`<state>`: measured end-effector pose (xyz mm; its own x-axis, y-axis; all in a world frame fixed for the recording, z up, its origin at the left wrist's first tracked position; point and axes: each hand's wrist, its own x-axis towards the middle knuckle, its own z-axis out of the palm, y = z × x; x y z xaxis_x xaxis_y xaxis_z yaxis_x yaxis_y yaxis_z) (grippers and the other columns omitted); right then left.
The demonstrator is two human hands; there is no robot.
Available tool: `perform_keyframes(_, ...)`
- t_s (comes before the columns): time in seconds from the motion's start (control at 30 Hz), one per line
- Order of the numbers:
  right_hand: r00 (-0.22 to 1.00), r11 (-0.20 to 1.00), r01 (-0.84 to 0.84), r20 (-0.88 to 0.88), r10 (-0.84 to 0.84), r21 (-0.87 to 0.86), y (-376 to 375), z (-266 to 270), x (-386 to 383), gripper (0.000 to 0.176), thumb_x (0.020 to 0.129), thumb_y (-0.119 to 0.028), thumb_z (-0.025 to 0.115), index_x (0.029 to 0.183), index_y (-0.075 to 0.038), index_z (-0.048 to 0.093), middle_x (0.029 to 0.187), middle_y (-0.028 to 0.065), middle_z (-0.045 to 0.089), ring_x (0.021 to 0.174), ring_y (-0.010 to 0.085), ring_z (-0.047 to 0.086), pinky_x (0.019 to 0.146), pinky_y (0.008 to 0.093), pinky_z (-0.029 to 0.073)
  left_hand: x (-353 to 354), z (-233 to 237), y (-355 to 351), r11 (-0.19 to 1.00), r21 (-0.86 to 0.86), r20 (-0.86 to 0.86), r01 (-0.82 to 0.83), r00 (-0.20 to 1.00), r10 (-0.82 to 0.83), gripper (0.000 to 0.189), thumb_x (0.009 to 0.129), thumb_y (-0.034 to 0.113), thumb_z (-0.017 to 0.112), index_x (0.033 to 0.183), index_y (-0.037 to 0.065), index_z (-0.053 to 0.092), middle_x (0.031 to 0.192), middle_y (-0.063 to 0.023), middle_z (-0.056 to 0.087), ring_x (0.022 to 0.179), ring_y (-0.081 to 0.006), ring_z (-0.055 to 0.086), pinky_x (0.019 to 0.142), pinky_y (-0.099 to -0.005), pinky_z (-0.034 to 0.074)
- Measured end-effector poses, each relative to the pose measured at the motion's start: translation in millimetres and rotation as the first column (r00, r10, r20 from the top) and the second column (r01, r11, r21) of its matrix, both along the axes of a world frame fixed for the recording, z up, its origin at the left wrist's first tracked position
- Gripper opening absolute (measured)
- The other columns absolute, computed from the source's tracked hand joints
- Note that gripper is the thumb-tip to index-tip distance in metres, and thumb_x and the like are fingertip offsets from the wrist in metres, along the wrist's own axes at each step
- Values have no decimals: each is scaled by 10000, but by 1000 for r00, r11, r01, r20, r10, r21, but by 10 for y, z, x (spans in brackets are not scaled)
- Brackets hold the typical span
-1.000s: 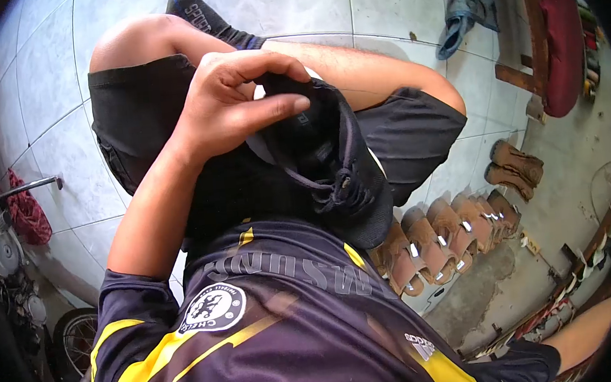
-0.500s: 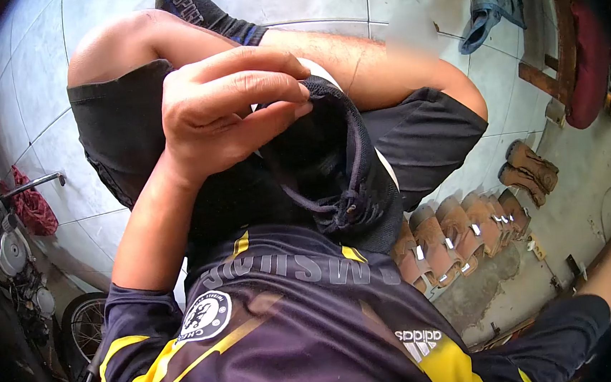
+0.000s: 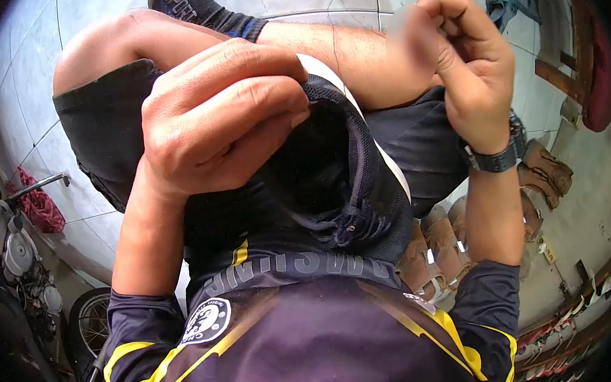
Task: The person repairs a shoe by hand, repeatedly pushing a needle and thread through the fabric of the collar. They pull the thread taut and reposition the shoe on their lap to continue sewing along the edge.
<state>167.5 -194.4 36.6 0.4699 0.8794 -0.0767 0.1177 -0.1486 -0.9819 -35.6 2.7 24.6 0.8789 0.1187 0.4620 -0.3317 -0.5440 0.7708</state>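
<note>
Left hand [image 3: 221, 126]: clamped around black shoe [image 3: 339, 167], likely steadying it above lap.
Right hand [image 3: 471, 56]: raised beside shoe, fingers curled shut; contents unclear.

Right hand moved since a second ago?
Yes. The right hand came up from the lower right, past the brown sandals, to beside the shoe.
</note>
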Motion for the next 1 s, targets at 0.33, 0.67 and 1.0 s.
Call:
perform_keyframes(0.33,950,989,151,-275,-147,-8,-36,-83,-355,147,973,-25,679,1103,33,644,917,40,687,810,83,640,748,208,504,-71,-4,76,963,-270,-300,7,949,-92,205,694,-80,817,804,-15,658,980,-196,716,906,-267,691,841,-351,540)
perform_keyframes(0.67,960,968,231,-186,-210,99,61,-42,-642,184,986,-60,673,1163,-9,658,895,77,713,635,38,541,550,178,376,-104,-90,43,702,-708,-265,-76,950,-164,258,709,-43,825,905,-45,656,1025,-208,691,1014,-275,669,955,-372,515)
perform_keyframes(1.0,975,998,-61,217,54,26,186,97,-657,410,687,12,896,1073,10,759,1067,76,688,744,63,546,631,180,393,-126,-39,114,849,-525,-316,-59,940,-130,244,749,4,807,957,-64,699,1039,-201,706,1028,-294,679,940,-368,529)
